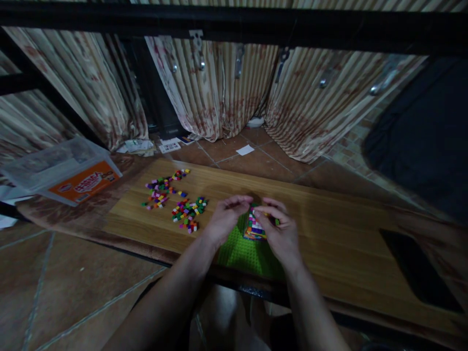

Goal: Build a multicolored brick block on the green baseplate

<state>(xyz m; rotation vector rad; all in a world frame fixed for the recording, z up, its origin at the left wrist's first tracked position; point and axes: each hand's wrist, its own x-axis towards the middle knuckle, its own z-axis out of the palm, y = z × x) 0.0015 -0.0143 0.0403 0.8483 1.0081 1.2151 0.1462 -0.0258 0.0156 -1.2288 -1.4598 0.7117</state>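
A low, square structure of colourful toy building bricks (255,225) stands on a green studded baseplate (241,251) at the table's front edge. My left hand (227,217) is at the structure's upper left, thumb and forefinger pinched together. Whatever those fingertips hold is too small to make out. Over the right side of the structure my right hand (281,226) is curled, its thumb and fingers closed near the top bricks. The right hand covers part of the structure, and any piece between its fingers is hidden.
Loose bricks lie in one pile (188,210) and in another pile (159,187) on the left of the wooden table (329,234). A clear plastic box (62,170) with an orange label stands at far left. A black flat object (417,268) lies at right. Curtains hang behind.
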